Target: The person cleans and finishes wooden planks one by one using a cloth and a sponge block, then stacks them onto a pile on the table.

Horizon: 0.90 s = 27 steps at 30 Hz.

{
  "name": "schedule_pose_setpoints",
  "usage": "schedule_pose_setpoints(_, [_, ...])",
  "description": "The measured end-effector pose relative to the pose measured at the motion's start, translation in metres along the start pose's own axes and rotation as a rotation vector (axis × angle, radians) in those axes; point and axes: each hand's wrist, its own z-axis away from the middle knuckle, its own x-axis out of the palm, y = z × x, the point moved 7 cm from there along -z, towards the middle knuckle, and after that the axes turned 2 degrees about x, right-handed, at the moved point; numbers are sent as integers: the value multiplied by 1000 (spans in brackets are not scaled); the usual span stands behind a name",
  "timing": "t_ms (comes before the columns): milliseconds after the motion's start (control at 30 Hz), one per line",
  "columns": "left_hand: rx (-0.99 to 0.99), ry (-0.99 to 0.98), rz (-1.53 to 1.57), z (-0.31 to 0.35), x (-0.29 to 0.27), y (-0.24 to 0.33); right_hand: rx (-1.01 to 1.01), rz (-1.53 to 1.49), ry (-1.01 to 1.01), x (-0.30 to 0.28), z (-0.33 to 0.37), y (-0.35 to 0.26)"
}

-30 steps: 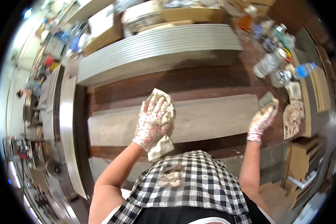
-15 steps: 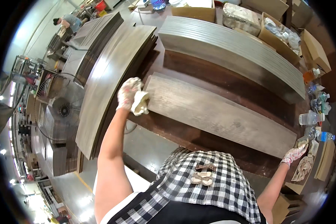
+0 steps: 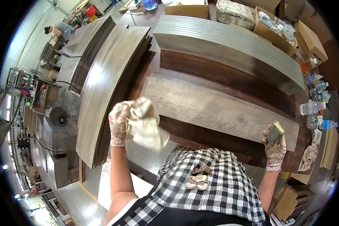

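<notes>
While left hand [image 3: 119, 119] grips cloth [image 3: 145, 128] and right hand [image 3: 276, 153] sponge [image 3: 274, 135], stacked planks [image 3: 229, 52] stand beyond the board [image 3: 211, 103].

A crumpled cream fabric cloth [image 3: 145, 126] is bunched in the left fingers [image 3: 125, 110] and hangs loosely below and to the right of them, its lower edge blurred. A block-shaped sponge [image 3: 274, 135], yellowish with a dark grey rough face, sits tilted in the right fingers [image 3: 266, 141], that grey face showing. A long, rectangular, grey-brown wood-grain board [image 3: 211, 107] lies flat on the dark reddish-brown worktop [image 3: 188, 135], stretching from beyond the left fingers to past the right fingers, with a darker patch nearer the latter.
</notes>
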Motion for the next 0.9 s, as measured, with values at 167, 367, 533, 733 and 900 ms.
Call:
schedule_pose_setpoints(167, [372,258,-28,-9,21,62,23,4,85,-4,4,5])
schedule_pose_setpoints(367, [665,-5,-1223,6,130,4,43,46,171,-16,-1,24])
schedule_pose_setpoints(533, [703,-136,-934,17,134,-22,73,45,99,1,8,29])
schedule_pose_setpoints(733, [323,73,-907,-25,50,-18,437,242,-25,3,33,52])
schedule_pose_setpoints(900, [264,80,-945,6,64,-34,454,272,64,-17,48,49])
